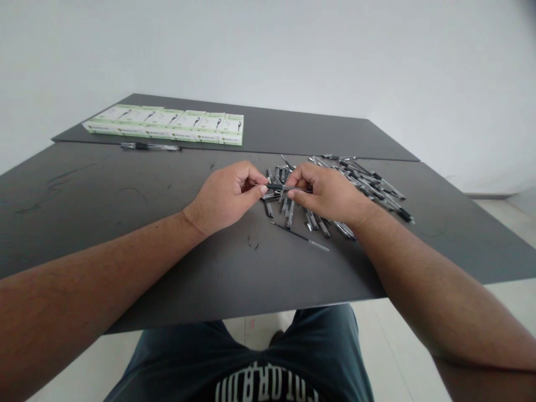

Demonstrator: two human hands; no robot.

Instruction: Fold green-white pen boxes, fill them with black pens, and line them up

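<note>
Between my two hands a pen with a black grip lies level, just above a heap of pen parts. The thumb and fingers of my left hand pinch its left end. My right hand pinches the same pen farther right, where the clear barrel shows in part. Under and beyond my right hand spreads the pile of clear and black pens, with short caps and loose pieces nearer the middle. A thin ink refill lies apart on the near side of the pile.
Green and white boxes with pen pictures stand in a row at the back left. In front of them lie a few pens side by side. The dark grey table has a seam across it and ends near my lap.
</note>
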